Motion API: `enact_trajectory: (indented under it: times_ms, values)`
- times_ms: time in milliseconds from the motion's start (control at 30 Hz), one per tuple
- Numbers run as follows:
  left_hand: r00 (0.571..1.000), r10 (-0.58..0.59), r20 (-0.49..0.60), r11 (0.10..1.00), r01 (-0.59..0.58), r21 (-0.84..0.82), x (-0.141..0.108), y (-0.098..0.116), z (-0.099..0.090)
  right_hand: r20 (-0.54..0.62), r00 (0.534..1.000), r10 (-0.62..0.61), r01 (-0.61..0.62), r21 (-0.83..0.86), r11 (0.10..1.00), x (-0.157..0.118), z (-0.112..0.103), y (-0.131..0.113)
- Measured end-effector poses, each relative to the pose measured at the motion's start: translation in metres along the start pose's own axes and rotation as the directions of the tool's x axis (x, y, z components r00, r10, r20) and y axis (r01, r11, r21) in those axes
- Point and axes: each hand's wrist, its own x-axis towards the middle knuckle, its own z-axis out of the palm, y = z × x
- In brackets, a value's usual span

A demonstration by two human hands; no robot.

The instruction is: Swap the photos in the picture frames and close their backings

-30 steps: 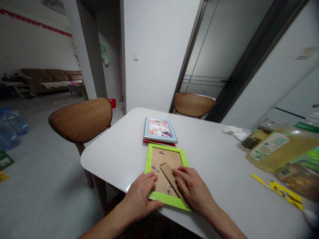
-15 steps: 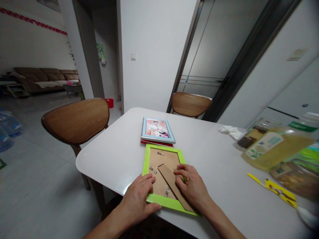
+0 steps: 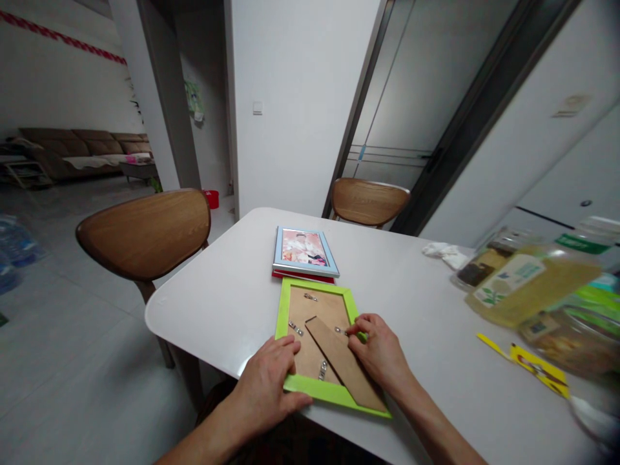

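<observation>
A green picture frame [image 3: 320, 389] lies back side up at the table's near edge. Its brown backing [image 3: 303, 310] carries several metal clips and a slanting brown stand [image 3: 346, 361]. My left hand [image 3: 271, 378] rests on the frame's lower left corner, fingers spread over the left side and thumb along the near side. At the right side, my right hand [image 3: 380, 345] has its bent fingertips at the right-hand metal clip [image 3: 341, 330]; whether they pinch it is hard to tell. Just beyond the green frame, a light blue frame [image 3: 306, 252] with a pink picture lies on a red one [image 3: 310, 278].
On the right of the white table [image 3: 426, 400] stand a bottle of yellow liquid [image 3: 533, 284], jars [image 3: 571, 336], a yellow packet [image 3: 537, 369] and a crumpled tissue [image 3: 443, 254]. Wooden chairs stand at the left [image 3: 145, 232] and the far side [image 3: 371, 201].
My right hand has shifted slightly right and back, uncovering the right-hand clip. My left hand stays on the frame. The whole view has shifted slightly.
</observation>
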Motion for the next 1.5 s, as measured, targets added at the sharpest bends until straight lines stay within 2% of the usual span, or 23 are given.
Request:
enact_trajectory:
  times_ms: [267, 433, 533, 600, 700, 800, 967, 1100, 1200, 1300, 1400, 1500]
  values:
    - [1.000, -0.015, 0.003, 1.000, 0.015, 0.007, 0.000, 0.002, -0.002, -0.025, 0.999, 0.031, -0.031, 0.018, 0.999, 0.002, 0.002, -0.001]
    - [1.000, 0.007, -0.017, 1.000, -0.008, -0.016, -0.002, -0.002, 0.000, -0.029, 0.999, 0.017, -0.014, 0.101, 0.995, -0.005, -0.002, 0.007]
    - [0.999, 0.022, -0.039, 0.999, -0.024, -0.035, -0.003, -0.004, 0.003, -0.065, 0.998, -0.023, 0.032, 0.141, 0.989, -0.008, -0.004, -0.003]
    - [0.999, 0.023, -0.048, 0.999, -0.026, -0.043, -0.003, -0.004, 0.004, -0.027, 0.993, -0.119, 0.122, 0.138, 0.983, -0.007, -0.001, -0.019]
    - [0.997, 0.023, -0.069, 0.998, -0.027, -0.056, -0.002, -0.004, 0.004, 0.137, 0.953, -0.269, 0.256, 0.106, 0.961, -0.001, 0.009, -0.049]
    - [0.996, 0.036, -0.081, 0.997, -0.041, -0.069, -0.002, -0.003, 0.003, 0.223, 0.914, -0.339, 0.337, 0.049, 0.940, 0.007, 0.021, -0.069]
    - [0.998, 0.028, -0.060, 0.997, -0.033, -0.074, -0.003, -0.003, 0.002, 0.233, 0.910, -0.344, 0.351, 0.012, 0.936, 0.014, 0.028, -0.074]
    - [0.997, 0.029, -0.064, 0.995, -0.035, -0.095, -0.002, -0.004, 0.003, 0.268, 0.879, -0.395, 0.400, 0.038, 0.916, 0.011, 0.026, -0.074]
    - [0.998, 0.028, -0.061, 0.994, -0.034, -0.100, -0.001, -0.003, 0.002, 0.256, 0.877, -0.407, 0.403, 0.073, 0.913, 0.010, 0.026, -0.072]
    - [0.999, 0.011, -0.049, 0.996, -0.016, -0.091, -0.002, -0.002, 0.001, 0.223, 0.905, -0.363, 0.351, 0.091, 0.932, 0.018, 0.026, -0.064]
    - [0.999, 0.013, -0.043, 0.997, -0.016, -0.078, -0.002, -0.002, 0.000, 0.127, 0.968, -0.217, 0.216, 0.020, 0.976, 0.035, 0.027, -0.053]
    - [0.998, 0.027, -0.056, 0.997, -0.030, -0.068, -0.002, -0.002, 0.001, 0.078, 0.989, -0.123, 0.126, -0.037, 0.991, 0.055, 0.032, -0.043]
